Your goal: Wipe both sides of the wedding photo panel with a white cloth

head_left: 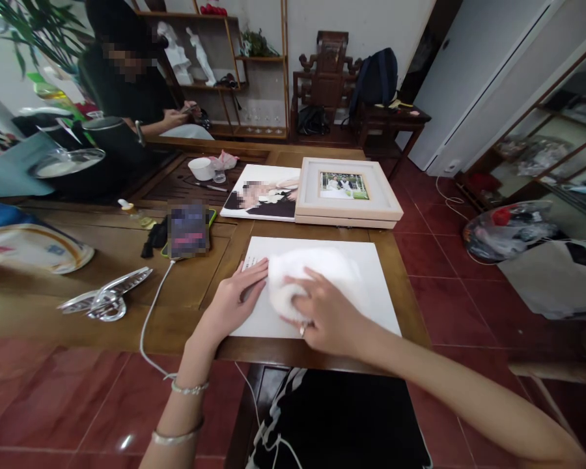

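Observation:
A white panel lies flat near the table's front edge, with small print at its upper left. On it is a soft white cloth, smeared by motion; whether it is fabric or paper tissue I cannot tell. My right hand, with a ring on one finger, presses its bent fingers into this cloth. Against the panel's left side rests my left hand, its fingers stretched out and their tips at the cloth's left edge. Behind the panel are a photo print and a pale wooden picture frame holding a small photo.
To the left lie a phone with a white cable, a shiny metal clip-like object and a blue-and-white pack. A white cup stands farther back. Across the table sits a person.

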The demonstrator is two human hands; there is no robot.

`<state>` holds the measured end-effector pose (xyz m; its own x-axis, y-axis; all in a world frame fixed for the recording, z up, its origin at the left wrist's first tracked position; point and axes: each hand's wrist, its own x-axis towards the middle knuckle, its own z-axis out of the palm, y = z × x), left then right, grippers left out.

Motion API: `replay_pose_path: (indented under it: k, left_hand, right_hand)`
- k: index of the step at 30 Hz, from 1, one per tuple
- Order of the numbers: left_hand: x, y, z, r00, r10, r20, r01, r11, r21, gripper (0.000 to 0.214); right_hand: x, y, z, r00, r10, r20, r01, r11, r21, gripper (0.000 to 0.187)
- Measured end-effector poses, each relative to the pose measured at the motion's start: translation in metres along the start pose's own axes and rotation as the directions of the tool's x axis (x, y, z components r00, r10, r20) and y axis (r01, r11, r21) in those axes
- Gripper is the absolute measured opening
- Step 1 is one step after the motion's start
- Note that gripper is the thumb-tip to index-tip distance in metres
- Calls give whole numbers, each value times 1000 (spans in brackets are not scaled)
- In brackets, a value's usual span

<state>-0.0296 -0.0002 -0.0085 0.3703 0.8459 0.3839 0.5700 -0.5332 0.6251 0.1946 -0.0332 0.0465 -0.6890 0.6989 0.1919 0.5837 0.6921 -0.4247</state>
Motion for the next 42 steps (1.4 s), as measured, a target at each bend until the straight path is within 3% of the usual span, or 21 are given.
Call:
replay_pose_path:
  k: [3,6,12,18,22,28,35,38,42]
  left_hand:
    - [0,1,-1,1000,11,20,-11,1000,-1,35]
    - [0,1,-2,1000,12,20,-12,1000,-4,35]
    - [0,-2,1,1000,8,-1,-8,1000,-4,32]
    - [-1,-3,1,1000,-1,-9,1,1000,-4,31]
    - [0,-3,2,1000,-1,-9,1,1000,-12,31]
    - [0,-2,2,1000,-6,-3,6,1000,0,31]
    - [0,0,1,1000,-3,11,3,1000,-7,32]
    - [0,0,1,1000,-7,11,7,1000,-2,32]
    - [0,0,1,1000,-10,11,10,1000,3,32]
  right_hand:
    - [-23,-29,2,991,-83,106,82,996,15,18]
    - [-32,-37,-1,981,-114,154,112,993,22,19]
    - [-1,0,-6,998,55,12,-54,996,-73,17]
    - [49,40,-17,968,249,-40,-252,943,-218,28]
    - [63,49,-21,956,289,-58,-294,931,-215,33]
    - [34,20,-7,991,132,-1,-131,984,-123,13]
    - [-28,-39,2,992,-20,122,22,1000,-11,19]
    - [-37,-40,-1,991,-50,122,49,999,9,18]
    - [-20,-13,-9,996,73,40,-71,996,-52,15]
